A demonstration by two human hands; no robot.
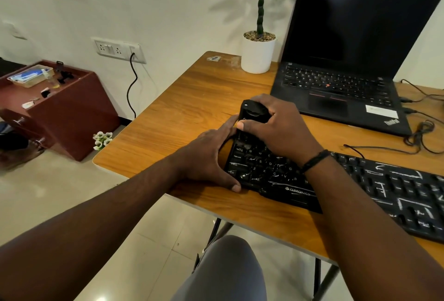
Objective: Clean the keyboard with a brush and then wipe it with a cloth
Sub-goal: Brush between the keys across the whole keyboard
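Note:
A black keyboard [384,187] with white dusty streaks lies across the wooden desk [182,118]. My right hand [281,127] grips a black brush [253,109] at the keyboard's far left corner; its bristles are hidden under the hand. My left hand [209,159] holds the keyboard's left edge, thumb at the near corner and fingers reaching up the side towards the brush. No cloth is in view.
An open black laptop [348,60] stands behind the keyboard, with cables [420,132] trailing to its right. A white pot with a plant [258,53] sits at the desk's back edge. A brown cabinet [55,103] stands on the floor to the left.

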